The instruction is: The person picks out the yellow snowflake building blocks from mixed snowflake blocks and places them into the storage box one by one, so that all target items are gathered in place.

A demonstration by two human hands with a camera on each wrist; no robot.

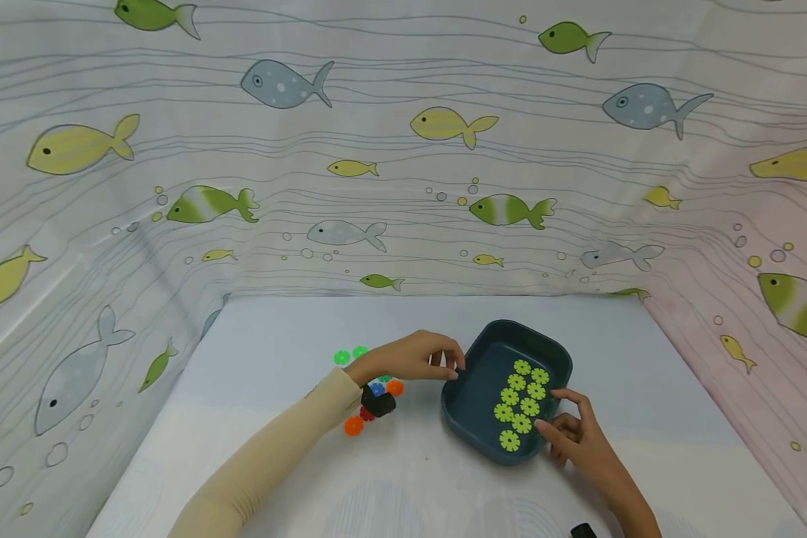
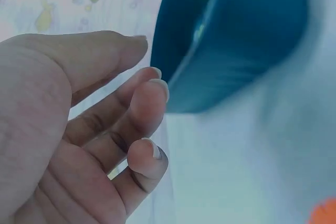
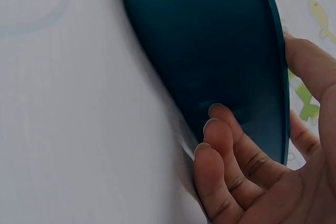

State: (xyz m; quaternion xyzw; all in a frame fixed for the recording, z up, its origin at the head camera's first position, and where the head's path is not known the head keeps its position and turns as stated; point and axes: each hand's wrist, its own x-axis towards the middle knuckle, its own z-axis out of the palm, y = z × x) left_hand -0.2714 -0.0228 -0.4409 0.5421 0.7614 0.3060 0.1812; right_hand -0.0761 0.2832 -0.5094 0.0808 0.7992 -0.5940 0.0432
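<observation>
A dark blue rectangular tray [image 1: 474,403] with rounded corners stands turned at an angle on the table. Several yellow-green flower-shaped pieces [image 1: 521,423] lie in rough rows along its right side. At the left rim, my left hand [image 1: 422,356] hovers with loosely bent fingers; the left wrist view shows nothing between thumb and fingers, their tips close to the tray wall [image 2: 247,40]. My right hand [image 1: 581,444] grips the right side of the tray, with the thumb over the rim and several fingertips [image 3: 216,136] against the outer wall.
Left of the tray, partly hidden by my left wrist, lie loose flower-shaped pieces: green [image 1: 341,357], blue [image 1: 377,388], orange [image 1: 353,426] and red [image 1: 366,414]. A fish-patterned curtain [image 1: 403,187] surrounds the white table [image 1: 276,329] at the back and sides.
</observation>
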